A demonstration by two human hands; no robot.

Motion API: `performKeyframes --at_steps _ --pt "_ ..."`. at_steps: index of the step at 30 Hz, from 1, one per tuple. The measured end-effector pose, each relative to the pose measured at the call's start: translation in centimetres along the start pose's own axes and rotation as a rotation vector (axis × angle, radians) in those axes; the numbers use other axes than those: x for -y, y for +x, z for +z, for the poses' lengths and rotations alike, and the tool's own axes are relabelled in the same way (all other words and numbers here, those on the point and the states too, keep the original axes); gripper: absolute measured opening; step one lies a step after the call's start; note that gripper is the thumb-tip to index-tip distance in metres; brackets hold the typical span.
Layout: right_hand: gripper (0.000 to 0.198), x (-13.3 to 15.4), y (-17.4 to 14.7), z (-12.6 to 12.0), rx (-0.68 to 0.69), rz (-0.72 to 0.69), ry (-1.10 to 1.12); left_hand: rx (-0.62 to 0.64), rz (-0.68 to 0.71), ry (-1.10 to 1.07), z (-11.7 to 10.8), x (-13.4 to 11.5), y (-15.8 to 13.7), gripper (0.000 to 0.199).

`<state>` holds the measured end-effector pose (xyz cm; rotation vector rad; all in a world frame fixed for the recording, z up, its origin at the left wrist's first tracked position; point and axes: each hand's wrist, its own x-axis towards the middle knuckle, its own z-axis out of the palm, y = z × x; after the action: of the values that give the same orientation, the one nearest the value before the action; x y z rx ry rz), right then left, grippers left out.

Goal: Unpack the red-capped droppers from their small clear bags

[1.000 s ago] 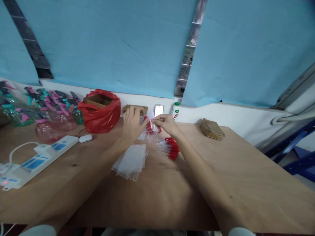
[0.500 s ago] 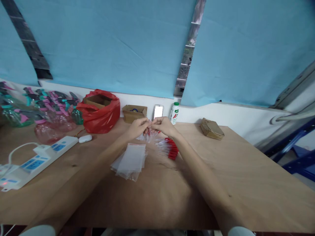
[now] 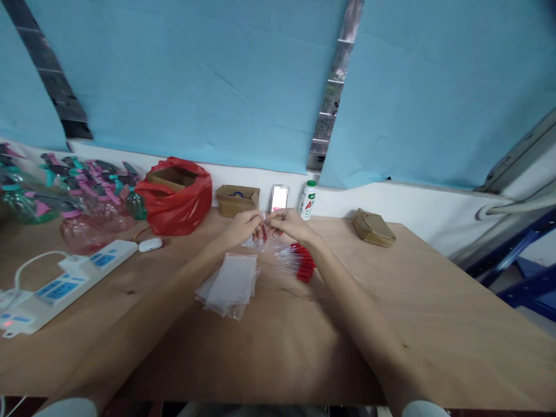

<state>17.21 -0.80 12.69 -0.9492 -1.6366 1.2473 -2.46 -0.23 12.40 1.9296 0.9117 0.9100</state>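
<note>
The left hand (image 3: 245, 227), farther and more open a second ago, now sits just beside the right hand (image 3: 290, 223), both pinching a clear crinkled plastic bag (image 3: 255, 244), with a red-ended clear plastic bundle (image 3: 304, 263) near right and flat transparent plastic bags (image 3: 232, 282) near left

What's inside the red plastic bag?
An open cardboard box shows inside the red bag. The bag hides its lower part; the box's contents, if any, can't be made out.

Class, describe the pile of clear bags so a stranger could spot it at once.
On the wooden table, look between the person's forearms. Just left of the red-ended bundle lies the pile of clear bags. Unlike that bundle, it is flat, overlapping and without thick red ends.
</note>
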Motion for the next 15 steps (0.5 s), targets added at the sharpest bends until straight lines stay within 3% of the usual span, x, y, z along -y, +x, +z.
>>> performKeyframes --at_steps 5,11,15 --pt "0.022 -0.1 0.0 0.2 0.009 -0.013 -0.005 -0.009 0.059 0.108 0.1 0.9 0.2 0.038" --pt "0.014 0.2 -0.2 0.4 0.009 0.024 -0.004 0.011 0.087 0.041 0.1 1.3 0.6 0.039" --pt "0.010 0.4 -0.4 0.5 -0.004 0.025 -0.007 -0.008 0.116 0.123 0.1 0.6 0.3 0.033"
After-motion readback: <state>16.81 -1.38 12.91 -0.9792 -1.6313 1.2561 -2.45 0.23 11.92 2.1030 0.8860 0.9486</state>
